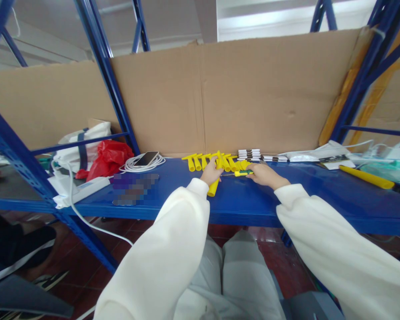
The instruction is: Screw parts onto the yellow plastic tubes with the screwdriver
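My left hand [211, 171] is closed around a yellow T-shaped plastic tube [213, 189], whose wider end points toward me over the blue shelf [246, 202]. In my right hand [266, 175] is a screwdriver [242, 173] with a yellow and green handle. Its thin shaft points left at the tube; whether the tip touches or enters it is too small to tell. Just behind my hands, a row of similar yellow tubes [191, 165] lies side by side, partly hidden by my fingers.
Stacked black-and-white small packs [248, 154] stand behind my right hand. Leftward lie a phone [147, 158] on a coiled white cable [133, 165], a red bag [108, 158] and a power strip [86, 190]. A long yellow piece [366, 177] lies right. Cardboard [253, 93] backs the shelf.
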The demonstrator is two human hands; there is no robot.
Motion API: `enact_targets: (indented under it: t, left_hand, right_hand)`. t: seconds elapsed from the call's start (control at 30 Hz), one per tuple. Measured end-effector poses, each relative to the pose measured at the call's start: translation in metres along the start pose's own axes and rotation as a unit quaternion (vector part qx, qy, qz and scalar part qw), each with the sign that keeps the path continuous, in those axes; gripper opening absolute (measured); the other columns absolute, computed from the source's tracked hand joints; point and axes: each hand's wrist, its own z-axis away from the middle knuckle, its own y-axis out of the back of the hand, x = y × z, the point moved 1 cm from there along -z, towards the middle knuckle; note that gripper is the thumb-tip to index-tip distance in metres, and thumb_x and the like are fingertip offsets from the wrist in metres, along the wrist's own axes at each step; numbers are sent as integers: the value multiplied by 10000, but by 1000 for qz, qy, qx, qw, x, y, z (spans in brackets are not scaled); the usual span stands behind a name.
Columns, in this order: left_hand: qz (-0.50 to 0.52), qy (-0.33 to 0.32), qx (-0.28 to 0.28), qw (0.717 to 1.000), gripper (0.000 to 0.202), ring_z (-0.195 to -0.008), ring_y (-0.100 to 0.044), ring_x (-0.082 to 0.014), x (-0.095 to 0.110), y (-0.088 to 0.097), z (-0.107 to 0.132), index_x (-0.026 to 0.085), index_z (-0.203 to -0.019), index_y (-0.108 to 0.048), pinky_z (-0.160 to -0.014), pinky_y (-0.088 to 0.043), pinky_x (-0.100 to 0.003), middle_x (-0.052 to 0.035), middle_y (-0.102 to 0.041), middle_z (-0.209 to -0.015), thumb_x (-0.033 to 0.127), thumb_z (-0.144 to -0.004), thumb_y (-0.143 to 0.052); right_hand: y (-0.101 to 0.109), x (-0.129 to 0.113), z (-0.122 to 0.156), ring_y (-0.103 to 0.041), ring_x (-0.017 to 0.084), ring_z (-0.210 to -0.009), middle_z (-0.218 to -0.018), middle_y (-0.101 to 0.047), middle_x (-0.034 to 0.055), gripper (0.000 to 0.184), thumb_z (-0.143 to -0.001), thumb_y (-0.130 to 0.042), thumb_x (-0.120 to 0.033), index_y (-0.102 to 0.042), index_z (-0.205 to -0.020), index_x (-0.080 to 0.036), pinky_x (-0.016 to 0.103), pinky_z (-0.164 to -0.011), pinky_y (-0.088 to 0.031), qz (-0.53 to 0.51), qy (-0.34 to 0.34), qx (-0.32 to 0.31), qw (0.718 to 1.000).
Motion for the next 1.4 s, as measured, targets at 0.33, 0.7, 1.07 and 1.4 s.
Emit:
enact_targets:
  t: [0.33, 0.7, 1.07, 1.4]
  left_hand:
    - [27, -13, 11, 999, 663, -528, -644, -125, 1, 0, 1, 194, -1477, -418, -591, -578, -265, -72, -724, -950, 155, -865, -670]
    - [-2, -18, -6, 1000, 626, -418, -550, -80, 9, 1, 8, 175, -1456, -416, -505, -527, -228, -30, -690, -891, 49, -862, -573]
    - [11, -1, -10, 1000, 647, -427, -558, -88, 3, 2, 4, 183, -1459, -412, -517, -535, -243, -44, -706, -937, 69, -854, -608]
    - [31, -8, 0, 999, 665, -469, -578, -91, -7, -1, -4, 180, -1467, -413, -548, -569, -255, -62, -716, -958, 84, -847, -635]
  right_hand:
    - [7, 7, 5, -702, 283, -1042, -1200, -723, 178, 332, -949, -537, -247, -643, -1246, -143, 340, -874, -504, 16, -98, 69, 993]
    - [9, -7, 4, -680, 299, -1109, -1245, -698, 195, 347, -958, -495, -214, -613, -1268, -112, 372, -924, -498, -3, -90, 84, 992]
    - [5, -4, 2, -675, 288, -1123, -1251, -702, 176, 324, -948, -515, -205, -625, -1245, -136, 363, -940, -493, -17, -73, 94, 993]
    - [7, -6, 2, -651, 305, -1173, -1258, -693, 197, 335, -955, -500, -201, -615, -1258, -117, 380, -951, -465, -23, -69, 95, 993]
